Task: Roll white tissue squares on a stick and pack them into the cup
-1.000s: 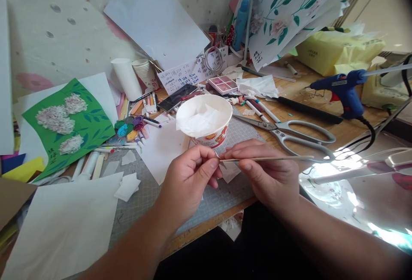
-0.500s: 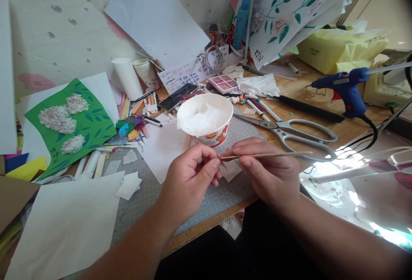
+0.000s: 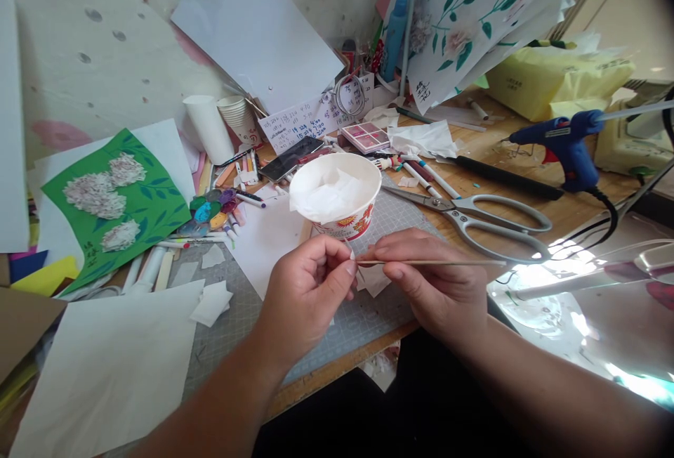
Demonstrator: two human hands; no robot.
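A thin wooden stick (image 3: 447, 263) lies almost level in my right hand (image 3: 447, 289), pinched between thumb and fingers. Its left end meets the fingertips of my left hand (image 3: 310, 286), which are closed on a small scrap of white paper; only pale corners of it show. Just beyond both hands stands a paper bowl (image 3: 352, 224) with a red print, holding white tissue pieces (image 3: 337, 191). Under the hands is a grey cutting mat (image 3: 358, 331) with white paper scraps (image 3: 211, 303) on it.
Large scissors (image 3: 463, 219) and a blue glue gun (image 3: 566, 135) lie to the right. On the left are a green flower picture (image 3: 152, 177) and a big white sheet (image 3: 116, 367). Paper cups (image 3: 209, 128), a phone (image 3: 292, 159) and a black-handled tool (image 3: 508, 177) sit farther back.
The stick has tipped to nearly level, its right end dropping slightly. Both hands have shifted a little to the left, and a paper corner now shows above my left fingertips.
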